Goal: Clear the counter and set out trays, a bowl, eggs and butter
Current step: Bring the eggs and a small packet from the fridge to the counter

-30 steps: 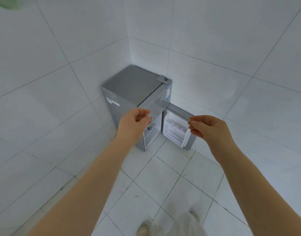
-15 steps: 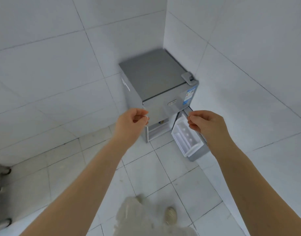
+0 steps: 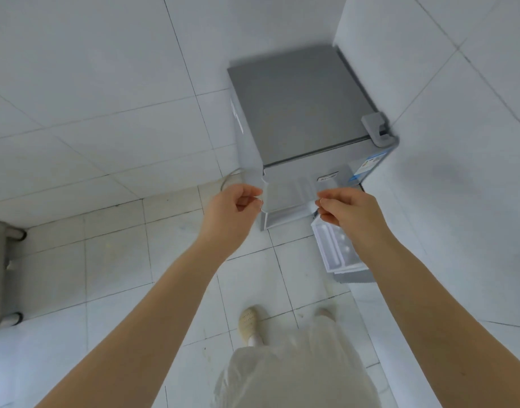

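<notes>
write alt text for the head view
Two bare hands, left hand and right hand, fingers curled and seemingly empty, reach toward a small grey fridge in a white-tiled corner, its lower door swung open.

Domestic kitchen or utility corner. White tiled walls (image 3: 105,83) meet a white tiled floor (image 3: 120,260) with dark grout lines. A small grey two-door refrigerator (image 3: 300,107) stands in the corner, its lower door (image 3: 338,248) open, showing white door shelves. Grey wheeled unit (image 3: 0,272) at left edge.
</notes>
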